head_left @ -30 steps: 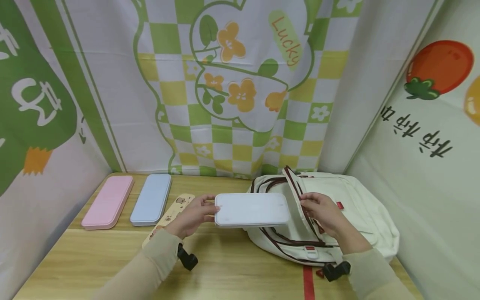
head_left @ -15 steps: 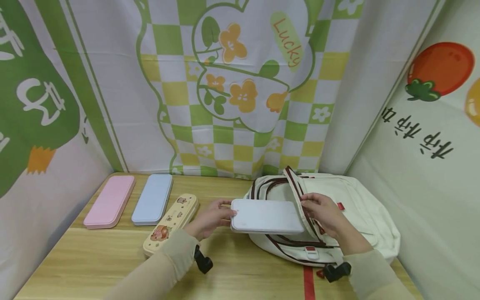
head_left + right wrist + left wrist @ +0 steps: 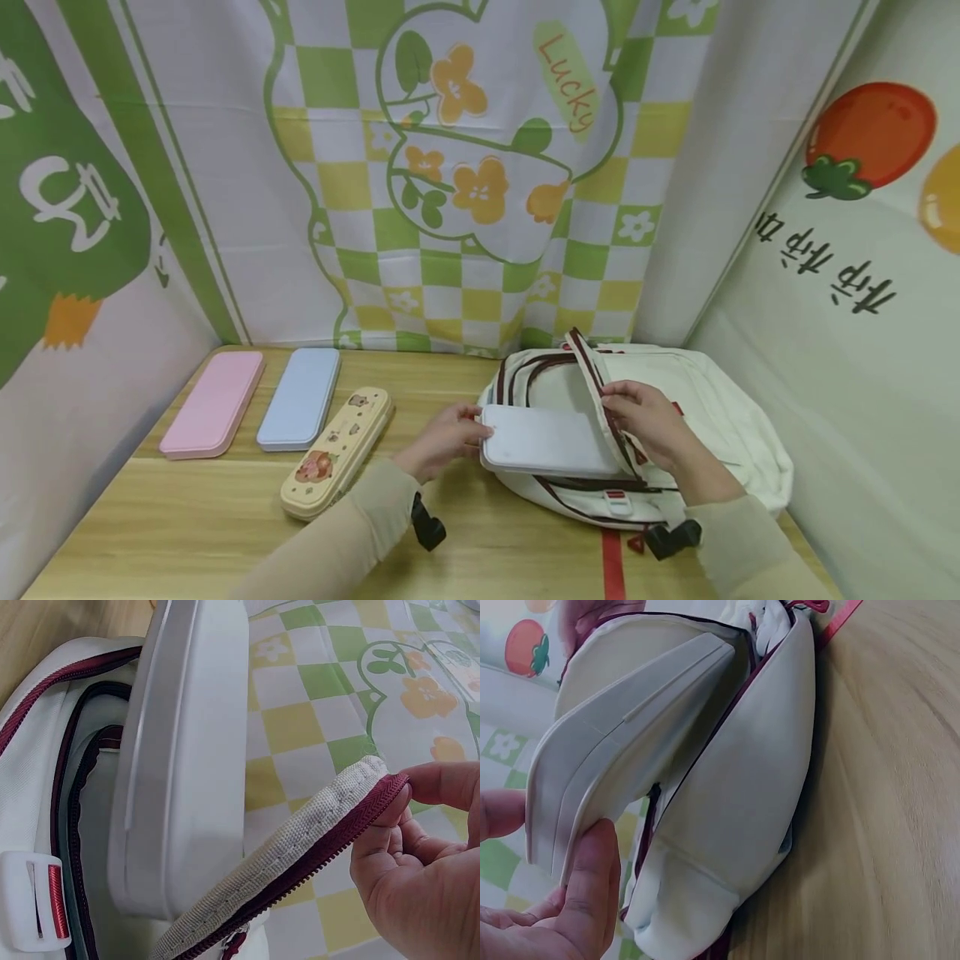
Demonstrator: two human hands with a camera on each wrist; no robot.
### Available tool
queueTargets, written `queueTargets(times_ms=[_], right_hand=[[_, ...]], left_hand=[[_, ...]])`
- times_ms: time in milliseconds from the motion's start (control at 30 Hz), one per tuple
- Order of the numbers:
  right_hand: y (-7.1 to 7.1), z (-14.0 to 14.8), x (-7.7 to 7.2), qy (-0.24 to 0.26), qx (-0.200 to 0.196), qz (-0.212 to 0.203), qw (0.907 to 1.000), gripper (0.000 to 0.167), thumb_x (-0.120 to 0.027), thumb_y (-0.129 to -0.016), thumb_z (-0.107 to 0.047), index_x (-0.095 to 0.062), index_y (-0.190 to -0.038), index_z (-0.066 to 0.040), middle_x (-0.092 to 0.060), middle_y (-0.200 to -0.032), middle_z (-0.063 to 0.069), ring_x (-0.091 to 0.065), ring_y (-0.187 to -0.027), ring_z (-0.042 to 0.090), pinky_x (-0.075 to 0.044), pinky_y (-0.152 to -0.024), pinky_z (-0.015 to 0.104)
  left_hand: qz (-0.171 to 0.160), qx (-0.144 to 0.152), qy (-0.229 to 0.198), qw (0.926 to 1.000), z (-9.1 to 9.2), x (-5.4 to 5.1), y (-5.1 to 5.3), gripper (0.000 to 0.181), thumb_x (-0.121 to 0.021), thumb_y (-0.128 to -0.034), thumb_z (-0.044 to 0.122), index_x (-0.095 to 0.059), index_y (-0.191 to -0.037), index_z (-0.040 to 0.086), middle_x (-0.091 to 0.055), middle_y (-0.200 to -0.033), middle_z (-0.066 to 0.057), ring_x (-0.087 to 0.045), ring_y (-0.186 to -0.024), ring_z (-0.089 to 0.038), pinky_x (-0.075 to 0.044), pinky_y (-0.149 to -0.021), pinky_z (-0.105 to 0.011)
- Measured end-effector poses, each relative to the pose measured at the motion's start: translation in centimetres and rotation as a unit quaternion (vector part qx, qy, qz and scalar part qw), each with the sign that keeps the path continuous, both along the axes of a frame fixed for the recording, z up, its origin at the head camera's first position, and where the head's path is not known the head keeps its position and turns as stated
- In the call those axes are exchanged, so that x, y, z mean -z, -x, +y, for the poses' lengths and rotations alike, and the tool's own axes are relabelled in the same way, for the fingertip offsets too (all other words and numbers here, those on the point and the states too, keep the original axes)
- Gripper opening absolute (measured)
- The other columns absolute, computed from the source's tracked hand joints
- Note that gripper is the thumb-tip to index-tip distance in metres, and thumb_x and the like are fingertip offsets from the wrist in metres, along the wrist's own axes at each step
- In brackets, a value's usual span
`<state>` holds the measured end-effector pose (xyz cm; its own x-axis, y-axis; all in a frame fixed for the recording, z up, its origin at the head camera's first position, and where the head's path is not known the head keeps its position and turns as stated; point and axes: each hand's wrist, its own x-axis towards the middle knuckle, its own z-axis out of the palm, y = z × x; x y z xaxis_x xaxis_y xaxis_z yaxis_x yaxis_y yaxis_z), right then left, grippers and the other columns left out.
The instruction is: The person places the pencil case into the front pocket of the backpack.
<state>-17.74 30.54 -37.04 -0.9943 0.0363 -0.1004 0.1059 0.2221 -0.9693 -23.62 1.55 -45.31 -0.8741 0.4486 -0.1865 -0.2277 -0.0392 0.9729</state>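
Observation:
A white case [image 3: 547, 440] is pinched at its left end by my left hand [image 3: 448, 437]; its right end lies inside the unzipped front pocket of the cream backpack [image 3: 720, 408]. In the left wrist view the thumb and fingers of my left hand [image 3: 562, 892] hold the case [image 3: 592, 750] by its edges, its far end between the pocket's sides. My right hand [image 3: 648, 421] pinches the zippered edge of the pocket flap and holds it raised. The right wrist view shows my right hand [image 3: 427, 855] gripping the dark red zipper edge [image 3: 330, 840] beside the case [image 3: 187, 765].
On the left of the wooden table [image 3: 187, 525] lie a pink case [image 3: 213, 402], a light blue case [image 3: 300, 397] and a yellow case with printed pictures [image 3: 337, 454]. A red strip [image 3: 612, 567] runs down the table's front. Printed cloth [image 3: 465, 275] hangs behind.
My left hand has moved to the right with the white case, whose right end has passed into the pocket opening. My right hand keeps its grip on the flap.

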Motion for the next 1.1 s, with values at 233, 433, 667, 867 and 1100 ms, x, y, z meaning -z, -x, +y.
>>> queueTargets(times_ms=[233,433,667,867,1100], right_hand=[[-0.1,-0.1,-0.1,0.000,0.005,0.000,1.0000,0.023,-0.054,-0.104,0.000,-0.053,-0.121,0.016,-0.064,-0.091,-0.002,-0.059,-0.079,0.007,-0.052,-0.069,0.022],[-0.1,-0.2,-0.2,-0.010,0.010,-0.003,0.9999,0.025,-0.054,-0.105,-0.003,-0.054,-0.122,0.015,-0.064,-0.094,-0.001,-0.059,-0.080,0.009,-0.052,-0.070,0.023],[-0.1,-0.3,-0.3,-0.001,0.009,-0.003,1.0000,0.023,-0.054,-0.105,-0.001,-0.053,-0.121,0.015,-0.063,-0.091,-0.002,-0.059,-0.079,0.008,-0.053,-0.070,0.023],[-0.1,-0.2,-0.1,-0.005,0.002,-0.006,1.0000,0.023,-0.054,-0.106,-0.003,-0.054,-0.122,0.014,-0.063,-0.094,-0.002,-0.059,-0.081,0.008,-0.053,-0.071,0.024],[-0.1,-0.4,0.0,-0.006,0.004,-0.009,0.9999,0.023,-0.055,-0.106,-0.003,-0.054,-0.121,0.014,-0.063,-0.094,-0.002,-0.059,-0.081,0.008,-0.053,-0.070,0.024]], left_hand=[[-0.001,0.002,-0.004,1.0000,1.4,0.6,-0.2,0.046,-0.065,-0.0923,-0.003,-0.045,-0.132,-0.015,-0.060,-0.109,-0.017,-0.065,-0.080,-0.017,-0.057,-0.071,-0.029],[-0.006,0.000,0.002,1.0000,2.2,0.9,-0.5,0.051,-0.066,-0.0944,-0.002,-0.041,-0.137,-0.015,-0.063,-0.109,-0.021,-0.066,-0.081,-0.018,-0.058,-0.074,-0.033],[-0.014,-0.001,-0.003,0.9999,3.2,0.8,-0.6,0.056,-0.066,-0.0967,0.001,-0.038,-0.142,-0.017,-0.063,-0.115,-0.025,-0.070,-0.088,-0.024,-0.060,-0.082,-0.038],[0.001,-0.007,0.011,0.9999,4.5,0.3,-1.0,0.059,-0.067,-0.0972,0.003,-0.039,-0.145,-0.018,-0.066,-0.112,-0.024,-0.072,-0.093,-0.029,-0.061,-0.083,-0.039],[0.039,0.002,0.044,0.9983,6.2,0.0,-1.0,0.060,-0.070,-0.0967,0.004,-0.042,-0.146,-0.017,-0.061,-0.117,-0.025,-0.073,-0.091,-0.032,-0.061,-0.080,-0.038]])
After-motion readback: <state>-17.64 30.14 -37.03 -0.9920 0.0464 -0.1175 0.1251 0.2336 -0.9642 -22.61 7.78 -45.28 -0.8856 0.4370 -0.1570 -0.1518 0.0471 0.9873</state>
